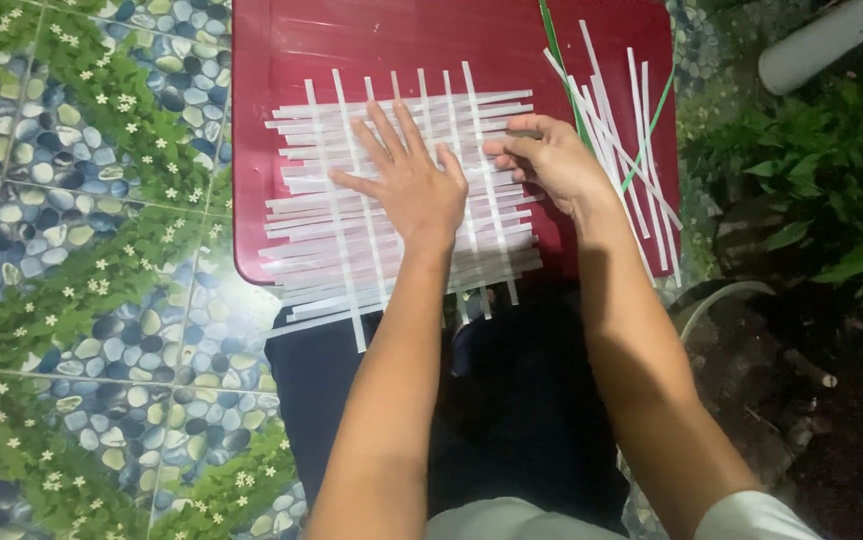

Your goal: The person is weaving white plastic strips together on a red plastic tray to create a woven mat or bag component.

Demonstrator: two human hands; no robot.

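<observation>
Red tray (282,60) on pebble-patterned floor tiles (82,250)

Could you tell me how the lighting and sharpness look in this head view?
Head view: bright light glares off the white strips and red board; the plants at right sink into shadow; both hands, left hand and right hand, are sharp.

Pebble-patterned floor tiles (82,300), green plants (822,190), a white pipe (822,42).
</observation>
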